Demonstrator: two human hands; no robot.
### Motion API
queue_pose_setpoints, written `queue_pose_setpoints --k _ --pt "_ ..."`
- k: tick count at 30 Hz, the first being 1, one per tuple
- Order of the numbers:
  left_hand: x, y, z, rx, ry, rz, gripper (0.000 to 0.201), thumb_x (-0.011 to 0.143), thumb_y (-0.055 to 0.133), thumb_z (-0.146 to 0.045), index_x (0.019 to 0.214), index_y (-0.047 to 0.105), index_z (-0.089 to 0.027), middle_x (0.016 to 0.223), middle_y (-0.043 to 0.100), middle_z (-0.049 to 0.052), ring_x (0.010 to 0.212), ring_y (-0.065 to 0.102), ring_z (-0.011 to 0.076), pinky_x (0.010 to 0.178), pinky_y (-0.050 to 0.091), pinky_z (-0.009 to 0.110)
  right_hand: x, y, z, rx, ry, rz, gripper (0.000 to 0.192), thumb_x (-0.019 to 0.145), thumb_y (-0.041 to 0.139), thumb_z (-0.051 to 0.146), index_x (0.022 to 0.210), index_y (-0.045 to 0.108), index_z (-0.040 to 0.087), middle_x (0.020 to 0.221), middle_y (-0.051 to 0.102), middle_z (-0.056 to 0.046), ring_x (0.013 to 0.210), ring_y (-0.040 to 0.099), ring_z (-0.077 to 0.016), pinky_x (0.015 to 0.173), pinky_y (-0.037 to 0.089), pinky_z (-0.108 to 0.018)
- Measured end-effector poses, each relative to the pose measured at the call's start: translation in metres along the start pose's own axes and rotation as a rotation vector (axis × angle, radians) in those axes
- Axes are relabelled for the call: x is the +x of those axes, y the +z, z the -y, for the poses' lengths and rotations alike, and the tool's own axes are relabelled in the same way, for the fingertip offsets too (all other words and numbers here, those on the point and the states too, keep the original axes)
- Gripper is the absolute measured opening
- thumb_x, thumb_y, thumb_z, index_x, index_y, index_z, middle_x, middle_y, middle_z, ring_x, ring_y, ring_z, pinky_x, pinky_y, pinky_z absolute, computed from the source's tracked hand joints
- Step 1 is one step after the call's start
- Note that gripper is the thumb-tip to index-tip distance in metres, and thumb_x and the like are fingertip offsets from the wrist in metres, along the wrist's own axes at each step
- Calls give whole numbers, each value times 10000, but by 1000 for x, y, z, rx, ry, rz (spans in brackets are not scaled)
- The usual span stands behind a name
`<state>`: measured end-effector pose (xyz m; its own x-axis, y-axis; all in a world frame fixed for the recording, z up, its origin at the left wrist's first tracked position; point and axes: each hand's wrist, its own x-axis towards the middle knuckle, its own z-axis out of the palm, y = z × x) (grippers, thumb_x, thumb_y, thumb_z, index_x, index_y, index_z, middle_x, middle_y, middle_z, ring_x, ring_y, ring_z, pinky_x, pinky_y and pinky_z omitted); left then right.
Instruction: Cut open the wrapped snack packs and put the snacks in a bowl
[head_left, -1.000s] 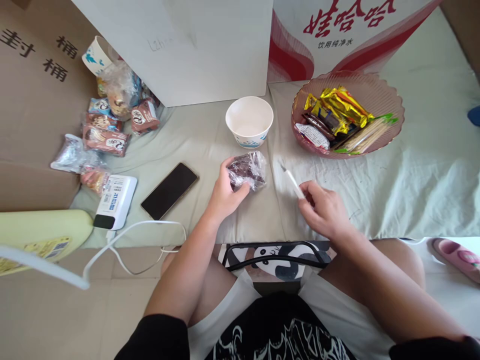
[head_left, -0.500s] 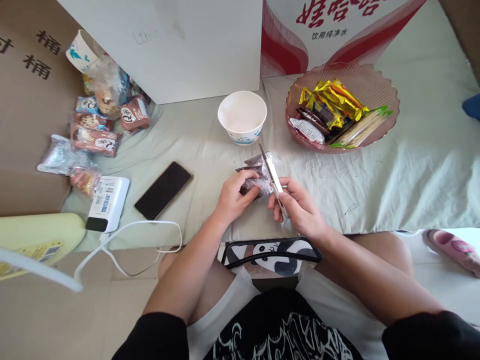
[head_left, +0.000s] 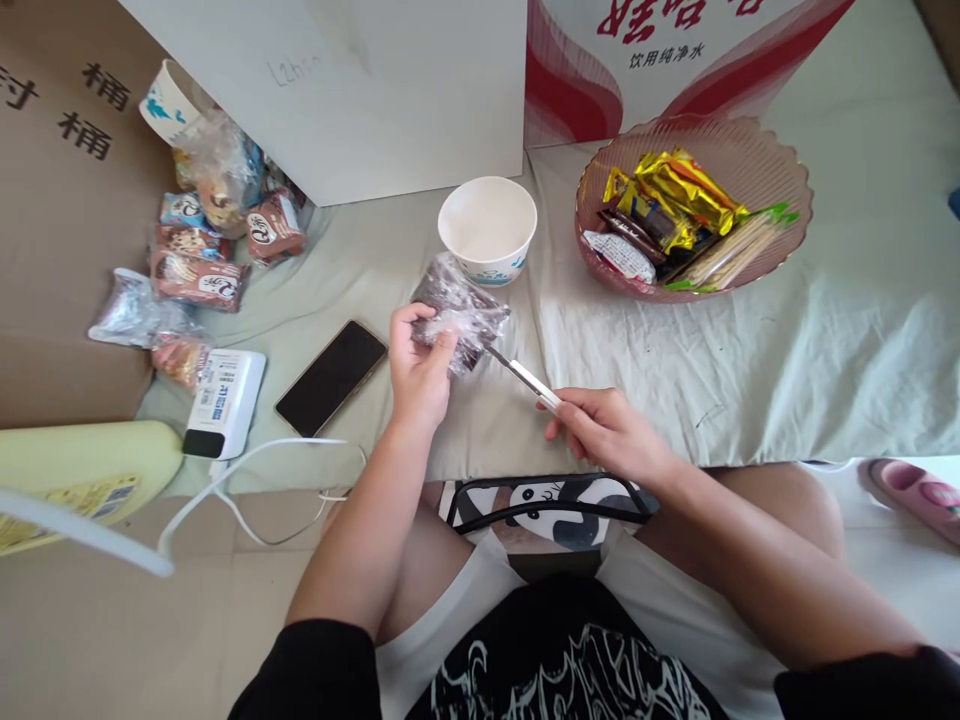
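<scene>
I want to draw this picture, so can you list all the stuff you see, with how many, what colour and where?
snack packet: one, clear over dark brown, in left hand
small knife: one, silver and white, in right hand
paper bowl: one, white, behind packet
glass dish: one, pinkish, far right, holding sweets
phone: one, black, left of centre
power bank: one, white, beside phone
snack pile: several, brown and blue, far left
left hand: gripping packet
right hand: gripping knife
</scene>
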<state>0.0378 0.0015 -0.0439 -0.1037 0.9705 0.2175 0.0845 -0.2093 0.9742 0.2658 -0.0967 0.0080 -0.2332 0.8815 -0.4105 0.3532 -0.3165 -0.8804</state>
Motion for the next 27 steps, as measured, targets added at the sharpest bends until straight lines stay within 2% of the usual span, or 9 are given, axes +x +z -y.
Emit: queue_pose_setpoints --k 3,5,7,12,14,16,20,23,27 --pt "0 -4 -2 128 -31 25 579 918 610 -708 1320 401 -348 1233 628 41 1020 701 176 838 589 316 -3 -16 -4 -157 -89 -260 316 932 485 363 791 714 197 507 525 17 437 455 -124 458 336 -269" --pt "-6 -2 -4 211 -19 119 705 937 557 -727 1462 245 -374 1388 593 88 1164 691 207 947 589 364 0 -25 -10 -361 -168 -505 279 922 511 343 888 746 197 615 630 -22 512 525 -154 511 366 -291" --pt "-16 5 -8 224 -4 240 829 915 588 -726 1521 164 -352 1406 592 121 1194 689 227 996 583 397 6 -29 -17 -595 -206 -648 275 922 529 323 988 764 196 773 725 -68 612 597 -191 563 388 -312" --pt "-32 14 -20 309 67 502 634 848 710 -579 1346 509 -243 1317 627 129 1201 660 286 1057 550 448 17 -32 -31 -884 -225 -769 287 967 513 264 1101 754 183 999 764 -135 884 670 -289 753 501 -404" --pt "-30 11 -22 339 122 490 598 820 723 -571 1284 579 -223 1373 594 146 1304 600 317 1138 496 477 16 -31 -32 -854 -332 -777 314 971 499 230 1196 714 192 1119 751 -152 994 669 -309 876 528 -466" --pt "-27 7 -21 327 107 411 561 832 694 -599 1232 614 -212 1390 578 159 1338 575 322 1125 504 468 15 -26 -32 -754 -494 -683 368 962 498 222 1298 647 210 1216 725 -146 1096 665 -303 963 539 -487" --pt "-22 4 -21 272 -91 325 438 866 663 -551 1141 614 -213 1166 680 109 1021 701 234 831 596 348 17 -4 -27 -593 -715 -398 466 947 564 284 1405 547 200 1323 688 -144 1243 645 -300 1026 552 -499" --pt "-20 3 -25 334 -149 244 311 821 700 -410 1056 616 -225 1041 702 50 775 675 162 662 546 283 19 5 -25 -550 -780 -352 308 958 516 190 1229 652 242 1120 748 -96 1108 695 -261 953 566 -459" --pt "-14 -7 -27 387 -178 118 234 751 617 -223 983 602 -237 884 680 -2 628 620 134 575 482 277 16 -14 -25 -535 -772 -443 216 930 518 170 814 667 275 893 727 -48 982 714 -247 901 560 -452"
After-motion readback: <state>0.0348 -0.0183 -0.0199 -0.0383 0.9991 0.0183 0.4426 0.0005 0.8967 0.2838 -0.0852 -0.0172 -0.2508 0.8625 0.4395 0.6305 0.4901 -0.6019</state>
